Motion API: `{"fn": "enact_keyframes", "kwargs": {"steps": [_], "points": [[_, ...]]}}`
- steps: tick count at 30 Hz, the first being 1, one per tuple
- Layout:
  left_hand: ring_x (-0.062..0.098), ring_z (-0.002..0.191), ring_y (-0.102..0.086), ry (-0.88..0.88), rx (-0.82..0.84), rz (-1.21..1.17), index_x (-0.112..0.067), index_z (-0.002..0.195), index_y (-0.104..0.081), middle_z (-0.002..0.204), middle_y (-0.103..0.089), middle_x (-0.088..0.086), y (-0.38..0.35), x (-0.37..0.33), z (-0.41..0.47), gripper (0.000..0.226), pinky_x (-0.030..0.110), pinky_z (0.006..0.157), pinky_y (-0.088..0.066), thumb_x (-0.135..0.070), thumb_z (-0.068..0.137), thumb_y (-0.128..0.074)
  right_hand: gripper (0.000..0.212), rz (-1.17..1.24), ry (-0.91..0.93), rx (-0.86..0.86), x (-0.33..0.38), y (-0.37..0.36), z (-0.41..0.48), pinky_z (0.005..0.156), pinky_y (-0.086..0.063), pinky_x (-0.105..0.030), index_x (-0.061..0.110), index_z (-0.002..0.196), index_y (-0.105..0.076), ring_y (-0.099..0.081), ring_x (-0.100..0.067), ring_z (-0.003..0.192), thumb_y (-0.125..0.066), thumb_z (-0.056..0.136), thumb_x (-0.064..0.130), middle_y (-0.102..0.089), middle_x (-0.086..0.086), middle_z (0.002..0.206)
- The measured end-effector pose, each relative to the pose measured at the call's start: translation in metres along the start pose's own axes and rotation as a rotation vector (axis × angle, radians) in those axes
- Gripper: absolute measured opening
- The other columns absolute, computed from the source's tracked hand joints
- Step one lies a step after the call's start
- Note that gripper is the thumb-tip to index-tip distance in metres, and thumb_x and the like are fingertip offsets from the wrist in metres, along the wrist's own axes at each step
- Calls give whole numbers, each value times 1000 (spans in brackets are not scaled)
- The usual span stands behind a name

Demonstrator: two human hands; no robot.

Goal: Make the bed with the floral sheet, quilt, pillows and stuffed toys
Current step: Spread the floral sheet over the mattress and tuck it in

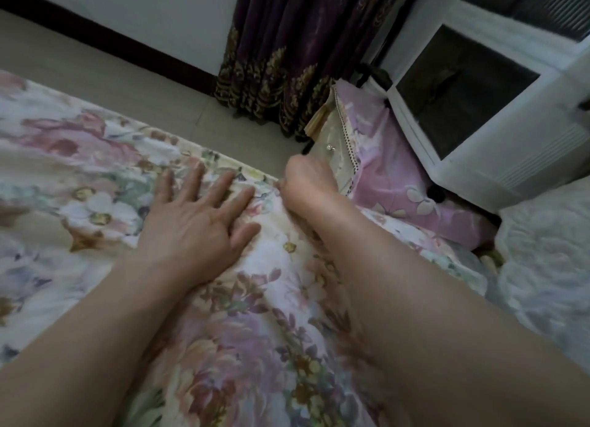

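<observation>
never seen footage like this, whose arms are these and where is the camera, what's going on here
There is no machine here. A person wears one camera on the head, and it looks down at their own bare arms. The left hand lies flat, fingers spread, on the floral sheet that covers the bed. The right hand is curled at the sheet's far edge and seems to grip it. Beyond lie a pink pillow, a purple curtain and a white quilt.

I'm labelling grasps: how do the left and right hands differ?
The left hand lies flat on the sheet, fingers spread; the right hand is curled and seems to grip its edge. The left sits further in, the right at the corner. Both touch the sheet.
</observation>
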State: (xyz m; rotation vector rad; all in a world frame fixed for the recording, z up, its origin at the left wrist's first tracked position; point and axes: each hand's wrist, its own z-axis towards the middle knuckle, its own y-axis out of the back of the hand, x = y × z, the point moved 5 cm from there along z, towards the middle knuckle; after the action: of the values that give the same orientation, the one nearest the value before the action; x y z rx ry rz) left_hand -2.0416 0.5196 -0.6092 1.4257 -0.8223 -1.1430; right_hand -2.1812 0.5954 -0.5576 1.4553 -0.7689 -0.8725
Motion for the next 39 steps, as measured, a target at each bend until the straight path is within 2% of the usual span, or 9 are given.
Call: {"fn": "enact_keyframes", "kwargs": {"steps": [5,8,12,16,21,24,27,33,39], "points": [[31,149,11,14,-77,-34,-42,150,15,163,12,-3,5,0,4,72,55,118,5,-73,90,-10,16,368,29,42,-7,8,0,73,-51,-30,20,90,-73,-65,-17,82,-66,89,34,-71,2,89],[38,138,-30,54,-281,-199,-31,153,16,155,-25,16,23,2,2,93,49,111,-29,-58,90,-47,7,555,168,75,-7,16,-19,73,-55,-30,22,87,-71,-66,-11,76,-67,90,26,-71,5,83],[34,91,-47,28,-400,-164,-26,135,-57,99,-54,12,20,10,4,47,44,78,-44,-29,89,-63,24,644,65,183,-14,1,-21,70,-57,-33,11,119,-62,-68,-22,83,-56,98,21,-71,-13,98],[31,88,-48,6,-394,-253,-24,108,-75,89,-56,8,15,12,7,26,43,78,-47,-13,87,-67,39,332,57,245,-15,-3,-2,87,-49,-27,26,121,-66,-59,-18,108,-68,87,45,-64,2,120],[29,94,-57,20,-468,-367,-21,124,-66,114,-53,10,24,7,1,45,34,74,-46,-5,82,-70,8,563,-125,51,-19,-5,6,74,-49,-28,23,80,-73,-61,-9,80,-74,84,30,-68,10,85],[30,126,-46,-2,-421,-422,-28,154,-17,158,-12,8,27,-3,-1,93,38,96,-46,3,81,-66,12,702,-332,-191,-23,-3,17,67,-43,-23,21,82,-74,-56,-4,66,-65,89,23,-65,9,80],[28,148,-13,-33,-312,-314,-27,154,11,163,6,7,18,-5,3,86,49,120,-15,-22,95,-50,15,839,-501,-356,-20,13,38,72,-48,-24,20,92,-75,-68,-19,84,-61,89,20,-72,1,93],[24,150,5,-96,-98,-52,-31,155,-12,163,-8,-4,-3,-5,9,67,56,118,6,-59,94,-1,22,461,-314,-48,-5,-32,53,76,-39,-22,18,100,-73,-62,-23,98,-53,92,17,-68,-1,107],[32,142,-32,-114,-196,-86,-31,137,-53,147,-47,0,9,-8,7,60,59,116,-14,-52,93,-17,51,156,-5,-32,-7,-27,-30,105,-26,-55,29,120,-57,-50,-27,122,-16,96,48,-60,-3,126]]}}
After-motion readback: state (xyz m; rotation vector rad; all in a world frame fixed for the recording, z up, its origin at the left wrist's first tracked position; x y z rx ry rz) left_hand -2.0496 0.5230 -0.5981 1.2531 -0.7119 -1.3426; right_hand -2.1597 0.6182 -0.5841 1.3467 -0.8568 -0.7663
